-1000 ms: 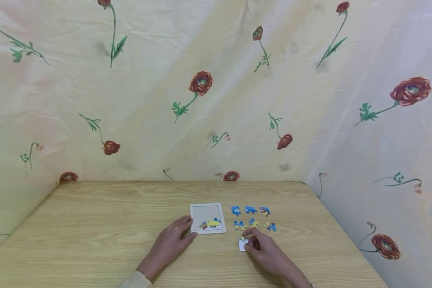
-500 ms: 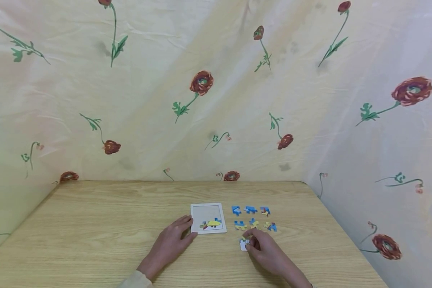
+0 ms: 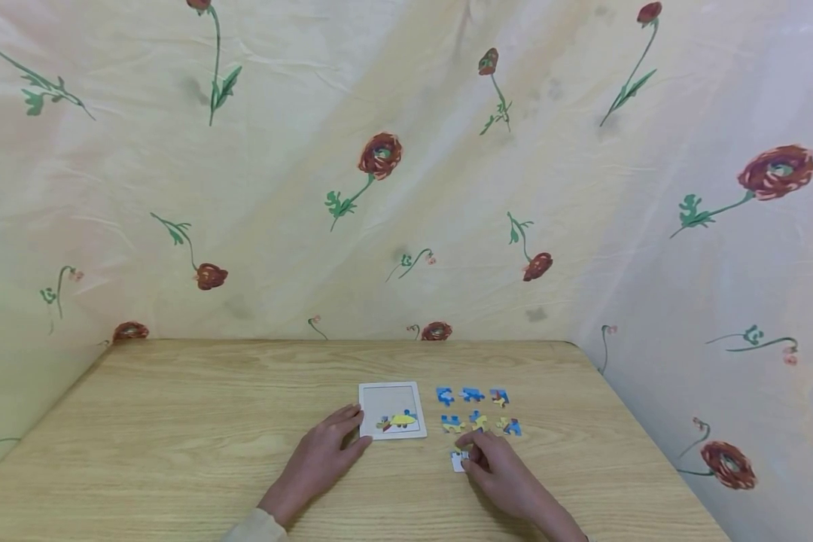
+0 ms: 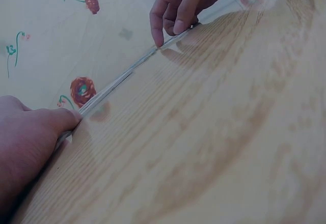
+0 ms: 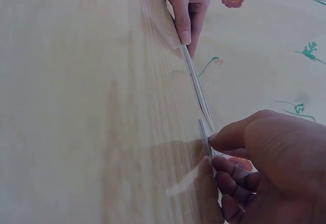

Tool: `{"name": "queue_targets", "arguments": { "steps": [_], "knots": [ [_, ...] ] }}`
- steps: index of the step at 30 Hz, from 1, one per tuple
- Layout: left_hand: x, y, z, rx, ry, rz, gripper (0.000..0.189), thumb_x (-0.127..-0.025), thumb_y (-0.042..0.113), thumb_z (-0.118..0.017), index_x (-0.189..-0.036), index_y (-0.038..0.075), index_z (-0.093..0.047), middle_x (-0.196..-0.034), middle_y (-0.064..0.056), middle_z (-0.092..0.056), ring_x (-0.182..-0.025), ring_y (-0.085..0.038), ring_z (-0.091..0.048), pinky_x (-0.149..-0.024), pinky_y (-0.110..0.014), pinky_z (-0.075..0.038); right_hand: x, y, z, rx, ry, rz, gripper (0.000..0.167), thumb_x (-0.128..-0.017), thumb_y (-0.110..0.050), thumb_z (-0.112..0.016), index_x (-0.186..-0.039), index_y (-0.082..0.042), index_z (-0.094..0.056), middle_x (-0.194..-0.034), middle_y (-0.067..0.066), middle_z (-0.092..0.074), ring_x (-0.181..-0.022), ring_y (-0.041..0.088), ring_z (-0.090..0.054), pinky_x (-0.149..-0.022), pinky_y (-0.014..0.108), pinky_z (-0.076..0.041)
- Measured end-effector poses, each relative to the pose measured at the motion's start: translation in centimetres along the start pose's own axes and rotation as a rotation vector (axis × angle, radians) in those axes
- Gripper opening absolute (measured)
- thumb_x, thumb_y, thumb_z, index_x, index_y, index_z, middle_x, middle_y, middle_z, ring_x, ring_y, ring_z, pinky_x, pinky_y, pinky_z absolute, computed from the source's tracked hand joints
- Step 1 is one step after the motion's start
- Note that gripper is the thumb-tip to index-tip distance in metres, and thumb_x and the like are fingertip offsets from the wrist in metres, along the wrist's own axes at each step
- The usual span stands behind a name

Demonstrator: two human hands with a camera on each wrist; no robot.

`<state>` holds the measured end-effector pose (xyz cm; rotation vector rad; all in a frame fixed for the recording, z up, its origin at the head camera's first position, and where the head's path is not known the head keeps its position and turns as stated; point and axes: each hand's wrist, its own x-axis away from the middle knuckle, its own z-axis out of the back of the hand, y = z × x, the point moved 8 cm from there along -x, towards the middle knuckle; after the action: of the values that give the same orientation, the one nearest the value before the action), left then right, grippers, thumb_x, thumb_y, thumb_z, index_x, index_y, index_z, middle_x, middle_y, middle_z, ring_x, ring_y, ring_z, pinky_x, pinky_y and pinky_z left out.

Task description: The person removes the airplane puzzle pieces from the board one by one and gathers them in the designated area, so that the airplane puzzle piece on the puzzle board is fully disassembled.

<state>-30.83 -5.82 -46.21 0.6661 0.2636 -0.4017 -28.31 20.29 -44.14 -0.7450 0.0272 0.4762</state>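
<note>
In the head view, a white-bordered puzzle tray (image 3: 391, 385) lies mid-table, with joined yellow, blue and red pieces (image 3: 398, 421) along its bottom. My left hand (image 3: 321, 455) rests at the tray's left edge, thumb by the near corner, fingers extended and relaxed. To the right, my right hand (image 3: 497, 470) pinches a puzzle piece (image 3: 458, 461) between thumb and fingers, with mostly its white side showing. In the right wrist view this piece (image 5: 205, 136) appears edge-on and tilted by the thumb; the fingers hide part of it.
Several loose blue, yellow and red puzzle pieces (image 3: 472, 394) lie in two rows right of the tray, just beyond my right hand. The wooden table (image 3: 210, 406) meets a flower-patterned cloth (image 3: 278, 188) at the back and sides.
Over the last second the pinched piece has shifted very slightly in the right fingers. Both hands and the tray stay in place.
</note>
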Motion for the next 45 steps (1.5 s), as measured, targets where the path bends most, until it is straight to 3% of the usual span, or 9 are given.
{"name": "queue_targets", "arguments": {
  "steps": [11, 22, 28, 35, 45],
  "knots": [
    [0.1, 0.0, 0.0, -0.001, -0.001, 0.002, 0.050, -0.100, 0.033, -0.070, -0.134, -0.003, -0.066, -0.145, -0.017, -0.059, -0.137, -0.036, -0.053, -0.110, -0.056, -0.045, -0.1, 0.4, 0.4, -0.029, -0.013, -0.037, 0.023, -0.099, -0.008, -0.069, -0.120, 0.001, -0.066, -0.088, -0.001, -0.053, -0.081, 0.009, -0.048, -0.067, 0.024, -0.048],
    [0.1, 0.0, 0.0, -0.001, -0.003, 0.005, 0.050, -0.101, 0.034, -0.069, -0.134, -0.003, -0.066, -0.146, -0.017, -0.058, -0.137, -0.035, -0.052, -0.111, -0.056, -0.044, -1.4, -0.4, 0.5, -0.047, 0.011, 0.031, 0.023, -0.100, -0.002, -0.065, -0.122, 0.006, -0.063, -0.087, -0.001, -0.056, -0.073, 0.006, -0.054, -0.064, 0.025, -0.051],
    [0.1, 0.0, 0.0, 0.008, -0.006, 0.008, 0.051, -0.101, 0.035, -0.069, -0.135, -0.003, -0.066, -0.146, -0.017, -0.058, -0.138, -0.036, -0.052, -0.110, -0.057, -0.044, -2.7, -0.9, 0.0, -0.048, 0.005, 0.010, 0.024, -0.100, -0.004, -0.066, -0.123, 0.004, -0.064, -0.089, -0.001, -0.058, -0.075, 0.009, -0.054, -0.062, 0.024, -0.051],
    [0.0, 0.0, 0.0, 0.003, -0.007, 0.010, 0.049, -0.100, 0.032, -0.070, -0.134, -0.003, -0.066, -0.146, -0.017, -0.058, -0.137, -0.036, -0.052, -0.111, -0.056, -0.044, -4.1, -2.1, -1.0, -0.040, 0.012, 0.073, 0.023, -0.098, -0.003, -0.066, -0.121, 0.004, -0.065, -0.092, -0.001, -0.057, -0.085, 0.012, -0.054, -0.072, 0.025, -0.053],
    [0.0, -0.1, 0.0, -0.006, 0.003, 0.000, 0.049, -0.100, 0.034, -0.069, -0.134, -0.002, -0.066, -0.145, -0.017, -0.059, -0.136, -0.036, -0.053, -0.110, -0.056, -0.045, -6.2, -3.6, -2.7, 0.006, 0.020, 0.126, 0.019, -0.098, -0.003, -0.068, -0.116, 0.001, -0.067, -0.090, -0.004, -0.058, -0.084, 0.012, -0.053, -0.072, 0.026, -0.051]
  ]
}}
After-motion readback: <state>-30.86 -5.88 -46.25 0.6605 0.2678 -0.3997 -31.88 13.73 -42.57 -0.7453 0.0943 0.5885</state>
